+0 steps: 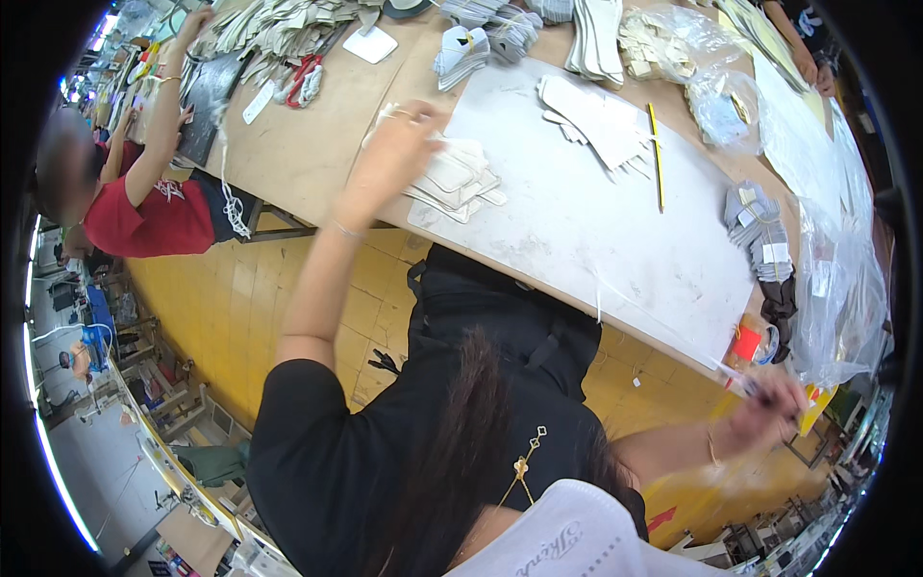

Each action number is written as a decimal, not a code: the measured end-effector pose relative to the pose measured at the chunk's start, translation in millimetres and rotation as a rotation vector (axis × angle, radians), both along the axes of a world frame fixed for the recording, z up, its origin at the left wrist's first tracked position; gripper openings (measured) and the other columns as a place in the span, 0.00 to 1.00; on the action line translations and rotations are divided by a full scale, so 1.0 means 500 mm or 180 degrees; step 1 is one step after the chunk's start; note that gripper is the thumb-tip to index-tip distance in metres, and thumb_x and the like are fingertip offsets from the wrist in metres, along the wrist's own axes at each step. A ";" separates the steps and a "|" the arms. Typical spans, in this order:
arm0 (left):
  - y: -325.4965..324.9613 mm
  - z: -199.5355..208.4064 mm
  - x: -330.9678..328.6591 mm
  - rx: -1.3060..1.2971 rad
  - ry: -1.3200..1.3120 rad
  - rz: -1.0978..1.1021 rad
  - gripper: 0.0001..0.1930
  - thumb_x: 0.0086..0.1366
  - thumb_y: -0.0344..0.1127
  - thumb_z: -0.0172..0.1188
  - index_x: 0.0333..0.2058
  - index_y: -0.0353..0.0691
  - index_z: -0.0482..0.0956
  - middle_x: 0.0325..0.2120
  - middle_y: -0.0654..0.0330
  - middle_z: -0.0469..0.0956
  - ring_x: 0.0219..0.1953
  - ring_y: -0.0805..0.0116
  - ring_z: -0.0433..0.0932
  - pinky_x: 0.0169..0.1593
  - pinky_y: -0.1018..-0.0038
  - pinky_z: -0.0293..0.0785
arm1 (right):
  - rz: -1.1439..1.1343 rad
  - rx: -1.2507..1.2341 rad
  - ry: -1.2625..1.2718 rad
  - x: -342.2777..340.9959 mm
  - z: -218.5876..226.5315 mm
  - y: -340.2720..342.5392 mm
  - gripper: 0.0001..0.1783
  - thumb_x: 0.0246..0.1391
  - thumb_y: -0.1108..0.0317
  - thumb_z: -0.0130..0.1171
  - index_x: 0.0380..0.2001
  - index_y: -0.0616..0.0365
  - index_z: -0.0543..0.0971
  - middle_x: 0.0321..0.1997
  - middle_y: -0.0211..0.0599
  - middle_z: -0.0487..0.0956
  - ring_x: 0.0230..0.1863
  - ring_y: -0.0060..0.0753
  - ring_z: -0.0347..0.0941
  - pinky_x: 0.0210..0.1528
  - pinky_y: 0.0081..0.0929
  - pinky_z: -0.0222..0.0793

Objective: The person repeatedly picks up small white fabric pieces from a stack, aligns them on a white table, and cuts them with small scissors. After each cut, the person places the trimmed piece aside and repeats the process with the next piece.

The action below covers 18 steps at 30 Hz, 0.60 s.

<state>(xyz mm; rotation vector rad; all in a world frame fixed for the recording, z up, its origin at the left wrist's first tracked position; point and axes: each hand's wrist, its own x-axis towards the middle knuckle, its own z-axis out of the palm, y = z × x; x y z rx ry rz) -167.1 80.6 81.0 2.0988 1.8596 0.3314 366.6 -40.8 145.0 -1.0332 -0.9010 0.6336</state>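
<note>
My left hand is over the left end of a loose stack of white cut fabric pieces at the table's front edge. Its fingers are smeared by motion, and whether they grip a piece cannot be made out. Past the table's right corner is my right hand, blurred, with its fingers closed. A thin, pale and dark thing shows at those fingers, too smeared to name. On the white board lie a second fanned pile of white fabric pieces and a yellow pencil.
Beside my right hand are a tape roll and tied grey bundles. Plastic bags hang over the right edge. Far back are red-handled scissors and more grey bundles. A person in a red shirt is at the left.
</note>
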 end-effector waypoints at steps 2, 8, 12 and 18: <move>-0.006 -0.033 -0.106 0.0486 0.0282 -0.0183 0.19 0.62 0.29 0.66 0.53 0.38 0.81 0.56 0.51 0.77 0.57 0.48 0.75 0.60 0.59 0.72 | 0.0287 0.0748 0.0763 0.127 0.072 -0.068 0.02 0.60 0.69 0.61 0.33 0.50 0.78 0.27 0.26 0.76 0.27 0.21 0.71 0.30 0.21 0.62; -0.014 -0.065 -0.167 0.0861 0.0661 -0.0763 0.18 0.58 0.31 0.69 0.48 0.38 0.82 0.53 0.53 0.79 0.58 0.53 0.75 0.61 0.60 0.70 | -0.0153 0.2091 0.0448 0.281 0.246 -0.220 0.04 0.58 0.65 0.66 0.30 0.49 0.86 0.28 0.26 0.83 0.27 0.22 0.70 0.30 0.22 0.58; 0.003 -0.036 -0.144 0.0693 0.0722 -0.0604 0.12 0.60 0.30 0.67 0.42 0.38 0.79 0.44 0.53 0.77 0.49 0.49 0.75 0.54 0.57 0.71 | -0.0572 0.1284 -0.0267 0.223 0.204 -0.165 0.05 0.65 0.64 0.61 0.36 0.48 0.76 0.31 0.27 0.76 0.29 0.21 0.68 0.30 0.22 0.58; -0.046 -0.004 -0.094 -0.0134 0.0739 -0.0450 0.10 0.59 0.31 0.67 0.36 0.37 0.76 0.47 0.51 0.79 0.49 0.48 0.78 0.51 0.59 0.73 | -0.0128 -0.0578 0.0413 0.002 -0.029 0.008 0.11 0.62 0.69 0.67 0.44 0.53 0.76 0.35 0.28 0.77 0.23 0.18 0.65 0.19 0.13 0.57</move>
